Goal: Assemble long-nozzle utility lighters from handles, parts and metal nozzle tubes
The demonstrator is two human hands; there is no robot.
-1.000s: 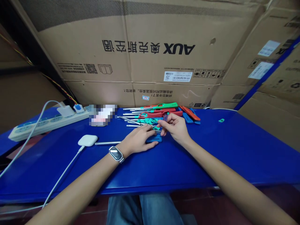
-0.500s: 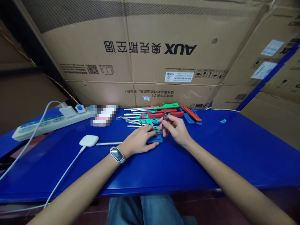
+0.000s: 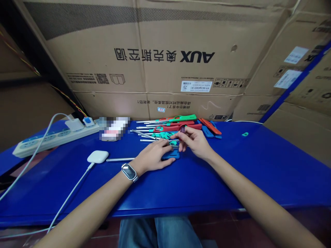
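Observation:
My left hand (image 3: 155, 154) lies over a long-nosed lighter on the table, its fingers on the blue handle (image 3: 170, 155). The lighter's metal tube (image 3: 120, 159) sticks out to the left from under the wrist; its middle is covered by the hand. Just above the handle, my right hand (image 3: 195, 141) pinches a small see-through purple piece (image 3: 182, 129) between thumb and fingers. What kind of part this is cannot be made out. A small shiny bit (image 3: 174, 146) shows between the two hands, mostly hidden by fingers.
Behind my hands lie several long-nosed lighters (image 3: 178, 127) with red and green handles. Blue and orange handle shells (image 3: 210, 126) are at their right. A small green piece (image 3: 244, 134) lies farther right. A white charging case (image 3: 97, 156) and a power strip (image 3: 55, 137) are on the left.
The right-hand fingers have shifted slightly around the purple piece, which sits a little lower. My left hand stays on the lighter. The whole view has moved a touch.

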